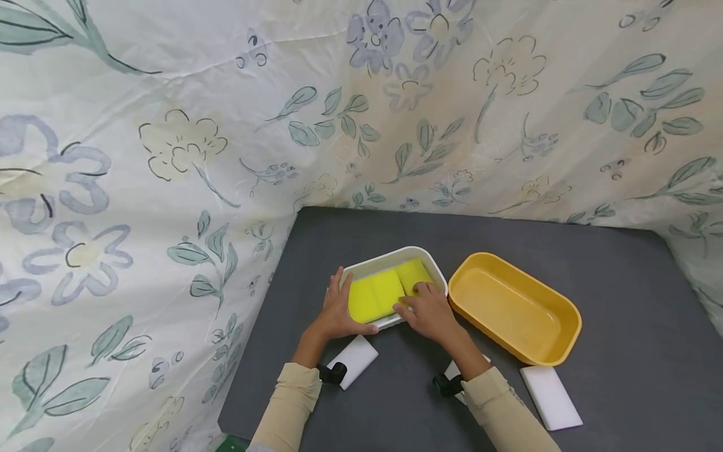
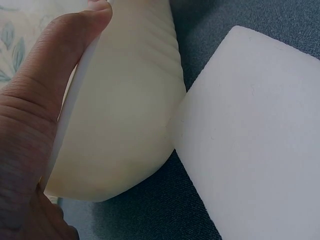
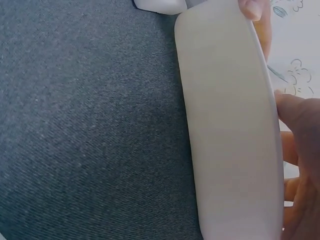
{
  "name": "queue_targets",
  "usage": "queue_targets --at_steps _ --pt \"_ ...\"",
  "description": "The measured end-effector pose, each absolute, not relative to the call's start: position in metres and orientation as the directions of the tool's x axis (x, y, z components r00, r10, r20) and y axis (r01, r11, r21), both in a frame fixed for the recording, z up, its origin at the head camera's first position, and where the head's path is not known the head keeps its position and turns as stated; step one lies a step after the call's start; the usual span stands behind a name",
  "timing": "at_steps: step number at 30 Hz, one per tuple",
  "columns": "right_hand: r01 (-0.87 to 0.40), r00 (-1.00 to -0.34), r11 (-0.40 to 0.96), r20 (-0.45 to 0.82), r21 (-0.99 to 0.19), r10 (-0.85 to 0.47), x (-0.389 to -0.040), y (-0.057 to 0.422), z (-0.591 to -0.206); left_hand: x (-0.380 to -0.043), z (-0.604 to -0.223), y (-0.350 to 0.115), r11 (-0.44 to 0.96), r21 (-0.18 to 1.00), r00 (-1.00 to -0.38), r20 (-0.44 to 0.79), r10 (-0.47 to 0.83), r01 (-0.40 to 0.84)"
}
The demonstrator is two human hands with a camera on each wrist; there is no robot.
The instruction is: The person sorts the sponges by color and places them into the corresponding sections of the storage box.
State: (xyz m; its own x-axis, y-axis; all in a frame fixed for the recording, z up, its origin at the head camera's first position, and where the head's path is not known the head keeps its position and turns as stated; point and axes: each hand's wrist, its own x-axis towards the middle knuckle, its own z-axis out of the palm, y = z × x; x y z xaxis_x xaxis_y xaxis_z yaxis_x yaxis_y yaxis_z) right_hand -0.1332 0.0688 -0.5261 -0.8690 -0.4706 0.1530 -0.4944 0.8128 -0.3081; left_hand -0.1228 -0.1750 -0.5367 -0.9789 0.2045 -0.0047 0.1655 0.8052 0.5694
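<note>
Yellow flat pads, like sponges (image 1: pixel 375 295), lie side by side inside a white tray (image 1: pixel 390 254). My left hand (image 1: pixel 339 314) holds the tray's left end, its thumb along the near rim and its fingers at the far left side. In the left wrist view the left thumb (image 2: pixel 55 55) lies against the rim. My right hand (image 1: pixel 429 314) reaches over the near right rim, with bent fingers touching the pads at the right. The right wrist view shows the tray's outer wall (image 3: pixel 230 125), with the right fingers (image 3: pixel 291 150) partly hidden behind the rim.
An orange-yellow tray (image 1: pixel 508 307) stands right of the white one. White rectangular blocks lie near the front: one block (image 1: pixel 356 361) below my left hand, another partly under my right wrist, a third block (image 1: pixel 550 398) beside the orange-yellow tray. Floral fabric (image 1: pixel 395 125) hangs behind the dark table (image 1: pixel 361 226).
</note>
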Motion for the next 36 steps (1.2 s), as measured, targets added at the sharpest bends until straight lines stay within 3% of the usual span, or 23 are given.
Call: queue_targets --at_steps 9,18,23,29,36 --pt "-0.521 -0.853 0.794 0.208 -0.314 -0.478 -0.133 0.07 -0.527 -0.123 -0.536 -0.177 0.799 0.577 -0.978 -0.005 0.21 0.169" --pt "-0.552 -0.834 0.704 0.326 -0.448 -0.446 -0.125 0.082 -0.532 -0.12 -0.535 -0.174 0.793 0.59 -0.98 -0.017 0.197 0.149" --pt "-0.537 -0.835 0.653 0.448 -0.534 -0.321 -0.11 0.096 -0.532 -0.121 -0.536 -0.174 0.785 0.605 -0.981 -0.032 0.193 0.135" --pt "-0.553 -0.759 0.652 0.636 -0.518 -0.139 -0.088 0.134 -0.528 -0.121 -0.537 -0.173 0.781 0.611 -0.981 -0.038 0.191 0.128" --pt "-0.408 -0.73 0.762 0.681 -0.502 0.058 -0.057 0.201 -0.537 -0.12 -0.536 -0.174 0.768 0.625 -0.98 -0.029 0.196 0.136"
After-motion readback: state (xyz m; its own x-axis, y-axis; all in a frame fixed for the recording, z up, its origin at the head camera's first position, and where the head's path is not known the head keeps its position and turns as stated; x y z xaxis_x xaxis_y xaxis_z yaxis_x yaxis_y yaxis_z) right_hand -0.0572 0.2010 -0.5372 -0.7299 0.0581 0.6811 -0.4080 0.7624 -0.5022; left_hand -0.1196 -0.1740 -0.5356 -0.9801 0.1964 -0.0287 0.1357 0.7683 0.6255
